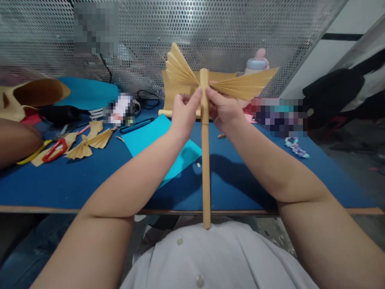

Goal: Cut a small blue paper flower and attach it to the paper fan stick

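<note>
My left hand [184, 109] and my right hand [221, 109] pinch the top of a long tan paper stick [206, 168] from either side. Its lower end rests against my shirt. Two pleated tan paper fans spread from the stick's top like wings: the left fan [179, 70] angles up, the right fan [245, 85] reaches out to the right. Both hands are closed, fingertips pressed where the fans meet the stick.
A blue table [60, 180] carries a cyan paper sheet [150, 138], another pleated tan piece [90, 142], red-handled scissors [55, 149], a black pen [135, 125] and a string of beads [296, 147]. Perforated metal screen [210, 32] stands behind. Another person's arm [16, 140] lies at left.
</note>
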`<state>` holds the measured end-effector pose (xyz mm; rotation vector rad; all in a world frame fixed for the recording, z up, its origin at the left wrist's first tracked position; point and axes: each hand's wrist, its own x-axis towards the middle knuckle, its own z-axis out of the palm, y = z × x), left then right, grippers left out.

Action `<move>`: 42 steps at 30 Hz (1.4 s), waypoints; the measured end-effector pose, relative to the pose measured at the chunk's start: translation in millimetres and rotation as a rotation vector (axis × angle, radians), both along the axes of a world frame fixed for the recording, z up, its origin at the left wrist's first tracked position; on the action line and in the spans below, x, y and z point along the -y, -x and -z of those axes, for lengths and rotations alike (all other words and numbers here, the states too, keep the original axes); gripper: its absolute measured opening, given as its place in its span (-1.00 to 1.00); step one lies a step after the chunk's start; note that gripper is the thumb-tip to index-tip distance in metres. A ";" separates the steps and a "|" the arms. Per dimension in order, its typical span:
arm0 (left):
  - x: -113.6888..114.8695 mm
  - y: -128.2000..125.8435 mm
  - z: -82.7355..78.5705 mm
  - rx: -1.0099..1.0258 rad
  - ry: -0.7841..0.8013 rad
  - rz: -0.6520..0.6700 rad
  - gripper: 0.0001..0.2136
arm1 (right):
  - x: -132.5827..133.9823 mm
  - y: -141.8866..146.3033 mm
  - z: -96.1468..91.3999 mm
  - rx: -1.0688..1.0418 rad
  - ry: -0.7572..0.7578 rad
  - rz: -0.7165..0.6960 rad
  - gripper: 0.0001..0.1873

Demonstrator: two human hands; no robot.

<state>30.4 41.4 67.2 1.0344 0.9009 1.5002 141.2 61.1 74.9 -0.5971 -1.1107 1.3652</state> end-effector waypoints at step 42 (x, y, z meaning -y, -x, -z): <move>-50.7 33.0 48.6 0.150 -0.067 0.376 -0.88 | -4.9 4.1 52.7 0.019 0.103 -0.065 -0.78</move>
